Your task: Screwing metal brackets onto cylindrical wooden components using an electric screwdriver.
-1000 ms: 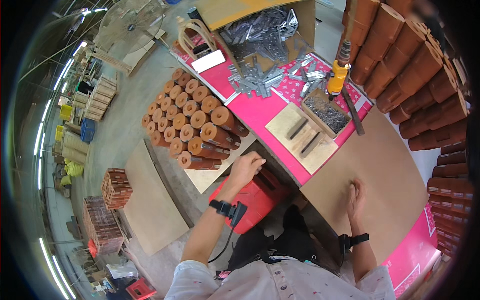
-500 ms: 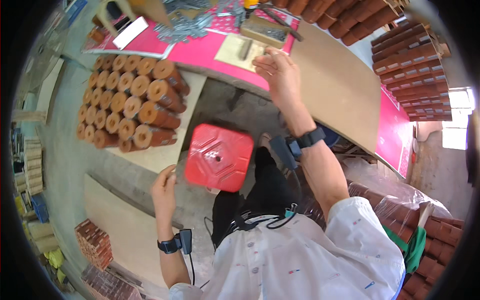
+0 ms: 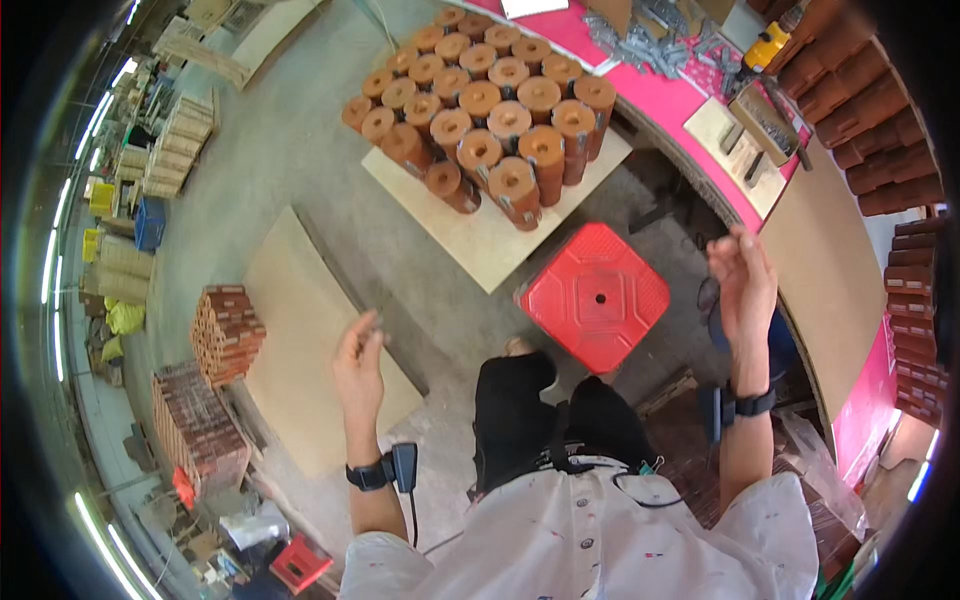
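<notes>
My left hand point(image 3: 358, 368) hangs in the air over a flat beige board point(image 3: 305, 350). Its fingers are loosely bent and apart, with nothing in them. On the right, my right hand point(image 3: 745, 285) is raised beside the workbench edge, fingers half curled and no object visible in it. Between the two hands stands a red plastic stool point(image 3: 630, 305), which neither hand touches. Beyond it, several brown cylinders point(image 3: 480, 148) with centre holes stand upright on a pale board point(image 3: 490, 262).
A curved workbench point(image 3: 830, 270) with pink covering bears metal pieces point(image 3: 635, 40), a yellow power tool point(image 3: 770, 42) and an open box point(image 3: 765, 125). Brown tubes point(image 3: 890, 145) are piled at right. Stacked brown pieces point(image 3: 228, 335) stand at left, near a blue crate point(image 3: 149, 222).
My view has swung left, away from the workbench. My right hand has drawn back from the bench top to its near edge. My left hand stays raised and holds nothing.
</notes>
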A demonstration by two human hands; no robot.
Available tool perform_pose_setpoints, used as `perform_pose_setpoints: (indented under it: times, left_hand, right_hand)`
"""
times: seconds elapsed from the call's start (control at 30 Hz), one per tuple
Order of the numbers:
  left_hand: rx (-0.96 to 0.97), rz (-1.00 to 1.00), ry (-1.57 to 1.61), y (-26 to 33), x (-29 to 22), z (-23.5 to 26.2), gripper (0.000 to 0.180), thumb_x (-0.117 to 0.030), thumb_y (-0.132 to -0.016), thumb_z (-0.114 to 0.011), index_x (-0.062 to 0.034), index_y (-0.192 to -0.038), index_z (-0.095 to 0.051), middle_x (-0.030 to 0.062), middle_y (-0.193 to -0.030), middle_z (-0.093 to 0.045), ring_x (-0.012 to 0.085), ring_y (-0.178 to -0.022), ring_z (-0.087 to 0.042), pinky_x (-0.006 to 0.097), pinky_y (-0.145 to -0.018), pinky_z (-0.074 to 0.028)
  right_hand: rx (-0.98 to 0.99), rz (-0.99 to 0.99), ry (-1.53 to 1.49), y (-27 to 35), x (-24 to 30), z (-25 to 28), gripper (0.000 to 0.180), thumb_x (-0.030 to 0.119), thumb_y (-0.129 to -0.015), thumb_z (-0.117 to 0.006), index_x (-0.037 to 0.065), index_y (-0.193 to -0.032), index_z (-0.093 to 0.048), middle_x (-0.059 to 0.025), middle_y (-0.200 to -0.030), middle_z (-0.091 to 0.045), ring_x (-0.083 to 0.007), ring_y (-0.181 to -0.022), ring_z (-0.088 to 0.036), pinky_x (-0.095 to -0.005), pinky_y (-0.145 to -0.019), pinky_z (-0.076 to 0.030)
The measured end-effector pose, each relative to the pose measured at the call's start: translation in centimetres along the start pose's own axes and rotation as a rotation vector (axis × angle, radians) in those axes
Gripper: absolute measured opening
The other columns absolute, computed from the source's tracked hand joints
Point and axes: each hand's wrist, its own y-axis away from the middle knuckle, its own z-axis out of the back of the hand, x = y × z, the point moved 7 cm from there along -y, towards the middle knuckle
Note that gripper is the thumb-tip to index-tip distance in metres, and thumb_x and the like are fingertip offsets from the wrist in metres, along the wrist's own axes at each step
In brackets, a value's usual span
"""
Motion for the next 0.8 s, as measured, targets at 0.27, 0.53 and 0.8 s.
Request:
perform_pose_setpoints:
  times: [0.27, 0.53, 0.8]
  left_hand:
    - [0.251, -0.020, -0.055, -9.3, 8.1, -0.5, 0.026, -0.009, -0.088, -0.061, -0.0010, -0.112, -0.064, 0.0125, -0.093, -0.068, 0.0202, -0.078, -0.063, 0.031, -0.074, -0.051]
    - [0.597, -0.210, -0.162, -21.4, 4.7, 4.1, 0.026, -0.010, -0.087, -0.062, -0.0019, -0.112, -0.064, 0.0148, -0.102, -0.069, 0.0234, -0.091, -0.067, 0.031, -0.080, -0.051]
    - [0.668, -0.221, -0.105, -31.1, 5.2, 3.2, 0.025, -0.012, -0.090, -0.060, -0.0004, -0.111, -0.064, 0.0149, -0.101, -0.070, 0.0218, -0.090, -0.067, 0.031, -0.081, -0.051]
  right_hand:
    - [-0.104, 0.160, 0.007, 4.6, -2.1, -0.9, 0.021, 0.023, -0.097, -0.056, 0.002, -0.099, -0.061, -0.0042, -0.069, -0.061, -0.0162, -0.064, -0.059, -0.0286, -0.064, -0.050]
    - [-0.340, 0.085, 0.023, 7.2, -7.5, -14.0, 0.022, 0.023, -0.098, -0.054, 0.003, -0.103, -0.061, -0.0040, -0.070, -0.062, -0.0155, -0.071, -0.064, -0.0250, -0.063, -0.051]
    - [-0.462, 0.105, 0.009, 7.2, -10.9, -19.2, 0.024, 0.024, -0.098, -0.053, 0.002, -0.104, -0.060, -0.0044, -0.070, -0.062, -0.0155, -0.070, -0.064, -0.0258, -0.063, -0.051]
